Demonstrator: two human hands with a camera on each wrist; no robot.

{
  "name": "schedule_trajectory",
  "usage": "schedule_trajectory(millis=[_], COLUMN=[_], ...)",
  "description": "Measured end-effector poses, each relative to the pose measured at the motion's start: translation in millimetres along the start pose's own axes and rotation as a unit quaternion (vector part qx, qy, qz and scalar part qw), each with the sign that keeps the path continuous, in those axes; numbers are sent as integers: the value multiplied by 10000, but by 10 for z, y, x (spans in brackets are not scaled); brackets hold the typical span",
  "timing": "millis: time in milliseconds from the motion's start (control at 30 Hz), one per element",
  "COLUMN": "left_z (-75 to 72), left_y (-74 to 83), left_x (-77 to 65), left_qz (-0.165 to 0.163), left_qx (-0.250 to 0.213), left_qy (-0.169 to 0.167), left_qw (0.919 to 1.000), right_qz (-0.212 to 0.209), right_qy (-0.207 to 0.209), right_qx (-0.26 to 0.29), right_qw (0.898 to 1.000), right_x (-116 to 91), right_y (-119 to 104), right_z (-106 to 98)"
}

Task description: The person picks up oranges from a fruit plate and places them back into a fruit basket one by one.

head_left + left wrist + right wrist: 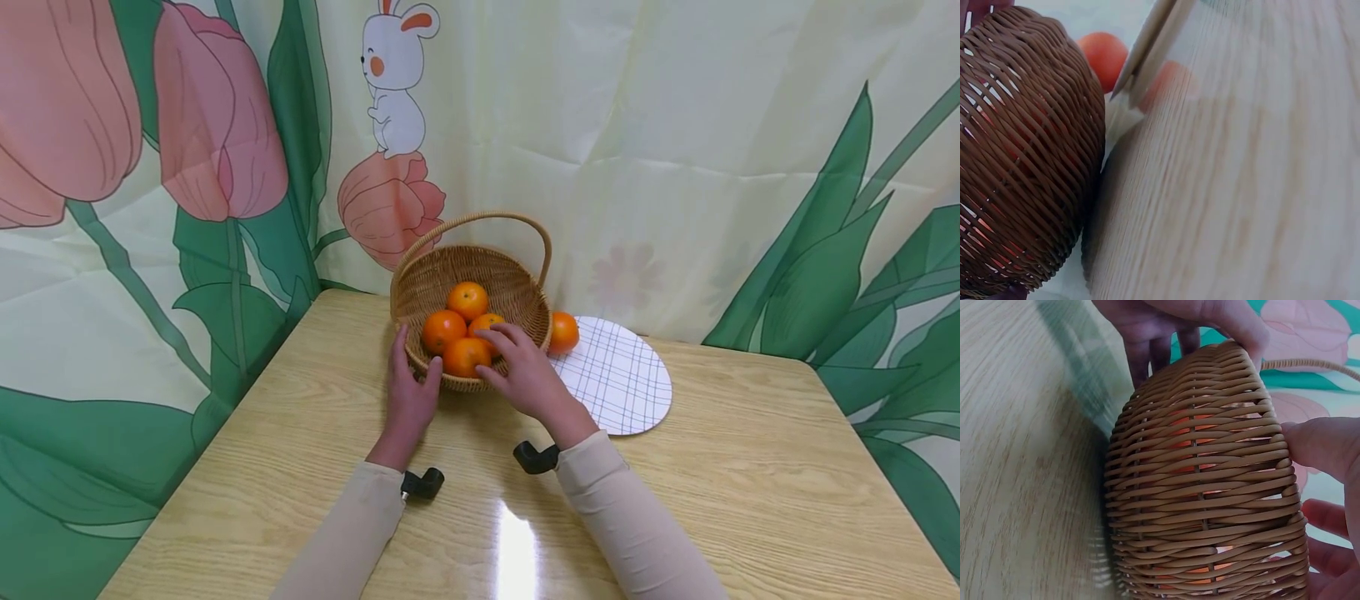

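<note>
A brown wicker basket (480, 258) with an arched handle is tilted toward me, several oranges (467, 357) lying inside it. My left hand (411, 396) grips the basket's left rim, its fingers along the outer wall and its thumb at the front edge. Over the front right rim reaches my right hand (528, 379), fingers spread and slightly bent. Its fingertips overlap the right-hand orange (489, 323) in the head view, and its thumb points at the front orange. In the right wrist view, the gap between thumb and fingers (1329, 515) shows only background.
One more orange (564, 333) sits outside, right of the basket, by a white oval mat with a blue grid (622, 375). All stand toward the back of a wooden table (765, 467). A printed curtain (675, 167) hangs directly behind the table's far edge.
</note>
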State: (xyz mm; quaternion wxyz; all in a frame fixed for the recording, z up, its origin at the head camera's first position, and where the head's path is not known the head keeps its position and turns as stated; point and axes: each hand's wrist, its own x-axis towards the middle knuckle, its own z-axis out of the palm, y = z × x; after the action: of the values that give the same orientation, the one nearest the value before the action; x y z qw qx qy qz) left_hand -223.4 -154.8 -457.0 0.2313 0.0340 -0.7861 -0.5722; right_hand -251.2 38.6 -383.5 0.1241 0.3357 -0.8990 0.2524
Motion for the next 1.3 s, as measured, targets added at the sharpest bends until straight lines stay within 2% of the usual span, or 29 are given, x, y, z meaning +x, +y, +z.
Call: schedule_trajectory(millis=[433, 567, 867, 1133, 1300], left_z=[0, -9, -4, -14, -3], left_y=[2, -5, -4, -9, -23], left_x=[-3, -25, -22, -16, -8], left_qz=[45, -107, -44, -11, -8], left_qx=[-63, -32, 31, 49, 59], left_qy=[41, 11, -15, -19, -30], left_qw=[10000, 9999, 10000, 10000, 10000], right_qz=[-31, -24, -11, 254, 378], right_qy=[140, 224, 672, 1007, 1220], right_qx=[-18, 36, 122, 304, 232], right_qw=[9999, 9997, 9977, 9941, 9915], right_x=[-46, -74, -117, -144, -154], right_y=[67, 89, 208, 308, 388], right_z=[-33, -31, -62, -102, -129])
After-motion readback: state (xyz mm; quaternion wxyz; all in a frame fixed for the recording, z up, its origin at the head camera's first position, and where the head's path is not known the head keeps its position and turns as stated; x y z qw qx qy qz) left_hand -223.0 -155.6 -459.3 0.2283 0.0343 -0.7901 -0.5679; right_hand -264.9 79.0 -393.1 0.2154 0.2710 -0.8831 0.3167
